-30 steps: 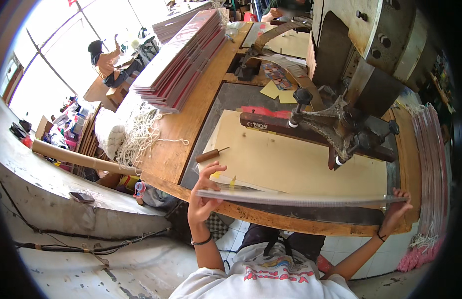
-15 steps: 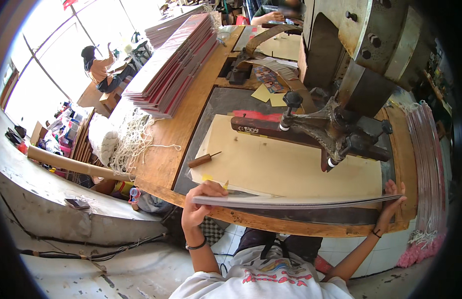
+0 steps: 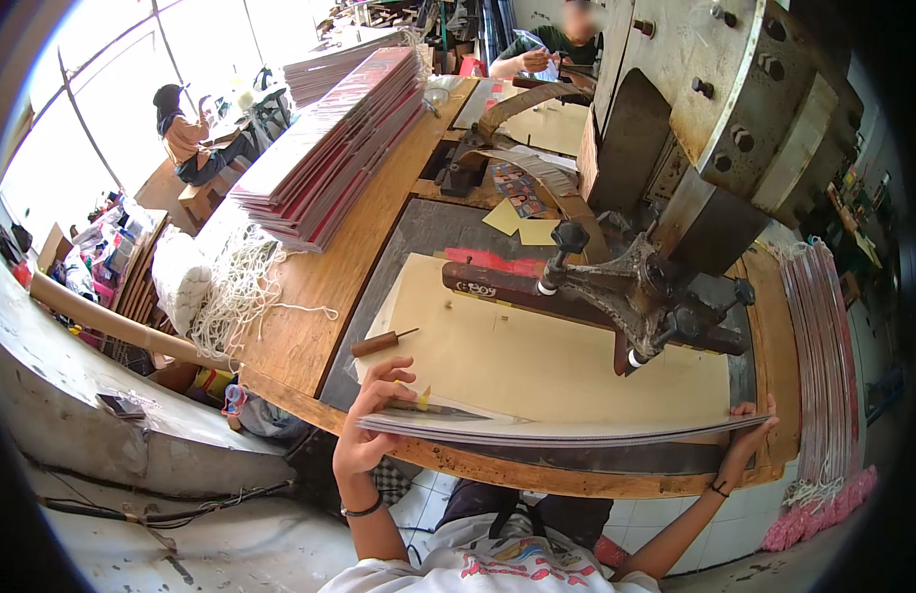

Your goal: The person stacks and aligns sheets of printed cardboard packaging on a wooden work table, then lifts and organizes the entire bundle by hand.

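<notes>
A thin stack of flat sheets, seen nearly edge-on, spans the front edge of the bench between my hands. My left hand holds its left end, with the fingers raised and curled above the edge. Around the right end close the fingers of my right hand. Beyond the stack lies a cream board on a dark plate. An awl-like tool with a wooden handle rests on the board's left side. Over the board's far right hangs a metal press head with black knobs and a dark bar.
A tall pile of red-and-white flat pieces stands at the left, beside tangled white cord. Corded flat pieces hang at the right above pink strands. A co-worker sits across the bench; another person sits far left.
The view has shifted, so the bench appears lower and further left. My left fingers have lifted and spread a little above the stack's end. My right hand keeps its hold.
</notes>
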{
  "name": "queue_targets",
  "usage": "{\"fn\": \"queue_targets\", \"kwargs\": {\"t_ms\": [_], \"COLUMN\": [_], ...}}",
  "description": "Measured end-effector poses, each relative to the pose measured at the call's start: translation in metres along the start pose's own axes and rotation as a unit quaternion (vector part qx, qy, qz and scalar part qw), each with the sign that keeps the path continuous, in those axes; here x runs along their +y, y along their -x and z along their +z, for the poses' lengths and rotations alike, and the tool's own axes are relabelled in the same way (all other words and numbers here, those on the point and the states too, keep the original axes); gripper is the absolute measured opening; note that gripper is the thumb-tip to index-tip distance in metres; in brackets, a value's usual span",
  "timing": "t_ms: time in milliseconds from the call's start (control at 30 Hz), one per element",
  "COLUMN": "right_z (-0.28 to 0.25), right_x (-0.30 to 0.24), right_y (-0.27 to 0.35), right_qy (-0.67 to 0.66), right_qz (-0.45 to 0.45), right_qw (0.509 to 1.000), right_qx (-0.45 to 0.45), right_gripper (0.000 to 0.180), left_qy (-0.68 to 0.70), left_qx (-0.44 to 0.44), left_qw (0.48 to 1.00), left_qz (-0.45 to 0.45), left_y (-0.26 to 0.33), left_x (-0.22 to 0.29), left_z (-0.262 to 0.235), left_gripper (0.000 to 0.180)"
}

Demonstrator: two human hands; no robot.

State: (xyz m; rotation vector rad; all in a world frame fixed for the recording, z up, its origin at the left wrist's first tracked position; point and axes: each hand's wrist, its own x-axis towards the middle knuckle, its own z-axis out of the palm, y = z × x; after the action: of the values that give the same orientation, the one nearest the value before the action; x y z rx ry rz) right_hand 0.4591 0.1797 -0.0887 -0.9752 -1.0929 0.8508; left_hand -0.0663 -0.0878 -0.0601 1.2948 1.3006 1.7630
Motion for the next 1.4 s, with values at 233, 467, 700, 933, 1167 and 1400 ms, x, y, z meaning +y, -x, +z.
{"fn": "queue_targets", "kwargs": {"t_ms": [233, 467, 700, 933, 1167, 1400], "right_z": [0.002, -0.005, 0.004, -0.004, -0.008, -0.020], "right_x": [-0.004, 0.003, -0.005, -0.003, -0.002, 0.006], "right_y": [0.004, -0.002, 0.003, -0.001, -0.001, -0.007], "right_qy": [0.043, 0.021, 0.046, 0.044, 0.050, 0.055], "right_qz": [0.031, 0.005, 0.014, 0.020, 0.029, 0.036], "right_qw": [0.998, 0.999, 0.999, 0.997, 0.997, 0.996], "right_qx": [-0.017, -0.037, -0.006, -0.055, -0.050, -0.067], "right_gripper": [0.085, 0.079, 0.078, 0.078, 0.077, 0.080], "left_qy": [0.072, 0.120, -0.046, 0.008, 0.013, 0.032], "left_qx": [-0.028, 0.042, -0.093, -0.015, -0.020, -0.026], "left_qw": [0.995, 0.991, 0.991, 1.000, 1.000, 0.999], "left_qz": [-0.067, -0.029, 0.088, -0.001, -0.018, -0.023], "left_y": [0.007, 0.002, -0.009, 0.000, 0.000, 0.001], "left_x": [-0.011, -0.008, -0.014, -0.006, -0.004, -0.006], "left_z": [-0.008, 0.005, -0.018, -0.005, -0.005, -0.006], "left_gripper": [0.086, 0.117, 0.050, 0.028, 0.034, 0.038]}}
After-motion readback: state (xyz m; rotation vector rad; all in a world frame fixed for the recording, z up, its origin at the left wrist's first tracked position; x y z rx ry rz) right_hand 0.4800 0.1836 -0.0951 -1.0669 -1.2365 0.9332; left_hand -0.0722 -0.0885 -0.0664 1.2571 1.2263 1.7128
